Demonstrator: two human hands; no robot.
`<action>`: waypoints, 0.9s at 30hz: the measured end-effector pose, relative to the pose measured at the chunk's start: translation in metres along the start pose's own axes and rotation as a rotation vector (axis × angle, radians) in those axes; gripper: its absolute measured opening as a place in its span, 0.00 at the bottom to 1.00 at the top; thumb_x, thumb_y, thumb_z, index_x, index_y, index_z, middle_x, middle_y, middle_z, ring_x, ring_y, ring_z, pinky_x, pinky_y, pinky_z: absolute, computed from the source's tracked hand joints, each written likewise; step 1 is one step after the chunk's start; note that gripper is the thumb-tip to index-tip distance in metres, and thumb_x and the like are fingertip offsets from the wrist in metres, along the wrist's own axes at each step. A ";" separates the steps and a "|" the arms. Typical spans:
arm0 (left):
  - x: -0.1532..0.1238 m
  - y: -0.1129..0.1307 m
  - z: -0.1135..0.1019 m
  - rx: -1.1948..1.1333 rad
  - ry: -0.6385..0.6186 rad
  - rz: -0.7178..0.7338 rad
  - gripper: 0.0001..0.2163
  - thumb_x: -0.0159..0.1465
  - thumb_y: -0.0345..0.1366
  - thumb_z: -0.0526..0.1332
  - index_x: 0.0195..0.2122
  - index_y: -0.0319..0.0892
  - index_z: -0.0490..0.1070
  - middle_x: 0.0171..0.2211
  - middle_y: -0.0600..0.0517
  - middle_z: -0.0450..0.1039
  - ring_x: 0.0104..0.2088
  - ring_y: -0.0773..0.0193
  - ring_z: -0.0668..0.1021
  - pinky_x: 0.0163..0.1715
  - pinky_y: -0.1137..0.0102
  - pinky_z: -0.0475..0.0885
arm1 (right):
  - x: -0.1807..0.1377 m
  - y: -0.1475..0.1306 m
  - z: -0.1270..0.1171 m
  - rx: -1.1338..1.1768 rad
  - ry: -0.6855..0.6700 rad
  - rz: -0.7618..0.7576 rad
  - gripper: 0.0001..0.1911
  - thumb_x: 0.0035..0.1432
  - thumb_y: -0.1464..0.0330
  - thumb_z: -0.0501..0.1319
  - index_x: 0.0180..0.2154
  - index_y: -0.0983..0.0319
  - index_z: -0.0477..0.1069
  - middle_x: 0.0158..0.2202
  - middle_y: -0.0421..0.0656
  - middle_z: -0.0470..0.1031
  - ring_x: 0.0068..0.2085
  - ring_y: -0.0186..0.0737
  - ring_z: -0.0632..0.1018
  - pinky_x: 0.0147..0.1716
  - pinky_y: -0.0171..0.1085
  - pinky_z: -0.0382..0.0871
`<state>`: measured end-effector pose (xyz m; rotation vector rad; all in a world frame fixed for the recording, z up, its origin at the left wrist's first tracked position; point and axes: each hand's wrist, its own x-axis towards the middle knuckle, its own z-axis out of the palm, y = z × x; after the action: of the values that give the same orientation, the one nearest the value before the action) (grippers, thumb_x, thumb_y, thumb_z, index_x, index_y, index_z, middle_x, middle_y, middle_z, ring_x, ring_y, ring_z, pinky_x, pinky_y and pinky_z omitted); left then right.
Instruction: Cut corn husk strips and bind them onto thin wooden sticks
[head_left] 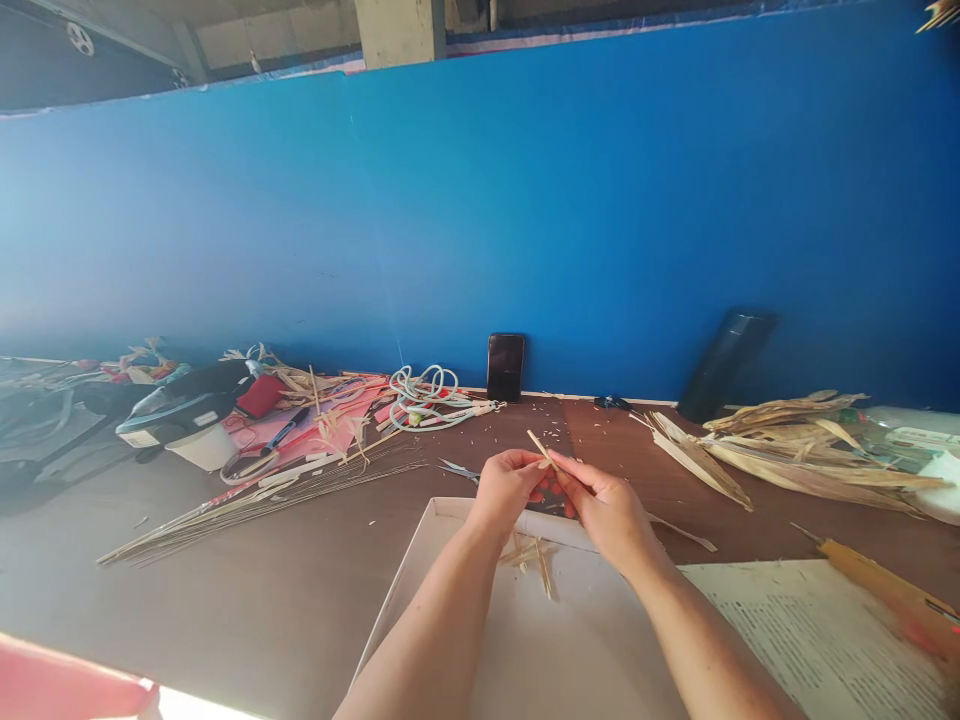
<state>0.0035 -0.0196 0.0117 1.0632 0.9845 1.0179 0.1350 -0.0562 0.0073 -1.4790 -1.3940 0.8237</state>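
Observation:
My left hand [506, 490] and my right hand [604, 510] meet above the far edge of a shallow white box lid [420, 580]. Both pinch a thin pale straw strip [538, 445] whose tip sticks up and to the left between the fingertips. Under my hands, a few short straw pieces [534, 560] lie inside the lid. Small scissors [457, 468] rest on the brown table [300, 590] just left of my left hand.
A bundle of thin sticks [255, 500] lies to the left, dried leaves [795, 445] to the right. A phone [505, 366] leans on the blue wall beside a coiled white cable [427, 398]. A printed sheet [817, 630] and a yellow-handled tool [885, 590] sit at right; clutter at far left.

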 end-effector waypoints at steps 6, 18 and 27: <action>-0.001 0.000 -0.002 0.036 -0.067 -0.055 0.14 0.50 0.44 0.65 0.30 0.36 0.73 0.28 0.49 0.73 0.25 0.71 0.72 0.25 0.76 0.65 | 0.000 0.005 -0.003 -0.074 -0.013 -0.052 0.20 0.57 0.58 0.53 0.50 0.53 0.70 0.23 0.38 0.71 0.21 0.34 0.65 0.22 0.34 0.59; 0.004 -0.005 -0.008 0.204 -0.104 0.001 0.12 0.52 0.43 0.61 0.27 0.37 0.72 0.25 0.50 0.72 0.22 0.71 0.68 0.21 0.76 0.64 | 0.002 0.007 -0.004 -0.120 -0.050 -0.041 0.21 0.56 0.57 0.53 0.49 0.54 0.72 0.21 0.38 0.69 0.21 0.34 0.65 0.21 0.33 0.59; 0.005 -0.005 -0.008 0.158 -0.102 0.013 0.16 0.51 0.47 0.62 0.27 0.37 0.72 0.25 0.50 0.72 0.22 0.72 0.68 0.21 0.77 0.64 | 0.006 0.013 -0.003 0.079 -0.054 0.028 0.20 0.53 0.56 0.58 0.46 0.55 0.74 0.23 0.39 0.72 0.20 0.33 0.66 0.18 0.32 0.57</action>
<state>-0.0018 -0.0137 0.0046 1.2412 0.9884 0.8983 0.1437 -0.0505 -0.0025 -1.4276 -1.3672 0.9321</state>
